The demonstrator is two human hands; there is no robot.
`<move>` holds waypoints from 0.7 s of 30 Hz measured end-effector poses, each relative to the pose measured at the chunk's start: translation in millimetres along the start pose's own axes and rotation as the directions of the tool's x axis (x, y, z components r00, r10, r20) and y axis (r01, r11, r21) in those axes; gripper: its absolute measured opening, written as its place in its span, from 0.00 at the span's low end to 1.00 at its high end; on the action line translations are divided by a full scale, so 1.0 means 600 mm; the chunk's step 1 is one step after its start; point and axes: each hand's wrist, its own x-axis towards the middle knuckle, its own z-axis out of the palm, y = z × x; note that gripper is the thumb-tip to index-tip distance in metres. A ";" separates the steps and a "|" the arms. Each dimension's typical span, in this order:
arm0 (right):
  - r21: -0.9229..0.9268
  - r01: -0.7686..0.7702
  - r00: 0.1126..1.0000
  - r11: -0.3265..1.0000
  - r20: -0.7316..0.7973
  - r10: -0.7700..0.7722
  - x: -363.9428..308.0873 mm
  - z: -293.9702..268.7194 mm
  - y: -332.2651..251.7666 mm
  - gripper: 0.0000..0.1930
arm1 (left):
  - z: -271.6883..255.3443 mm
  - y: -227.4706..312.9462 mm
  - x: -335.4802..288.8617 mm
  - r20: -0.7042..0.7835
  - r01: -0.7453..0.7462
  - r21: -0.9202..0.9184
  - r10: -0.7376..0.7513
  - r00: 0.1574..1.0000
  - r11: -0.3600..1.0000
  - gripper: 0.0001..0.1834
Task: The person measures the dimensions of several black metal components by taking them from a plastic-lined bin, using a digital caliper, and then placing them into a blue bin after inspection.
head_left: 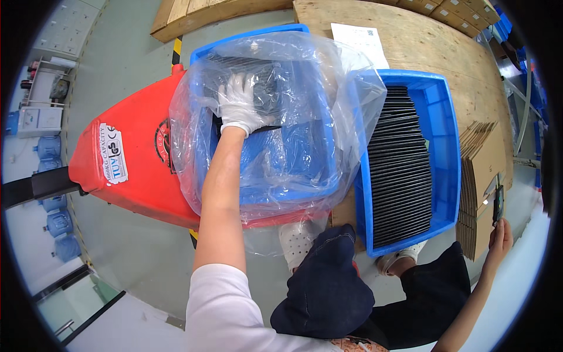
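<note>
My left hand (241, 104), in a white glove, reaches into a blue bin (258, 188) lined with a clear plastic bag (346, 126). Its fingers are spread flat over dark, flat pieces (267, 94) at the bin's far end. The film blurs those pieces, so their kind does not show. Far to the right, my right hand (499, 237) is bare and closed on a narrow, dark, flat object (498, 202). That object is beside a stack of folded cardboard (478, 176). Between my hands stands a second blue bin (450, 158), with a long row of thin black plates (402, 176).
The lined bin rests on a red pallet jack (135, 158) with a black handle. A wooden pallet top (422, 35) bears the second bin and a white sheet (360, 42). Cardboard boxes (451, 14) line the far right. A foot in a white perforated shoe (295, 243) shows below.
</note>
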 end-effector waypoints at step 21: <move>-0.058 -0.035 0.998 0.998 0.048 0.038 -0.014 0.020 -0.011 0.11 | -0.045 0.022 -0.018 0.302 0.008 0.035 -0.018 0.953 0.999 0.59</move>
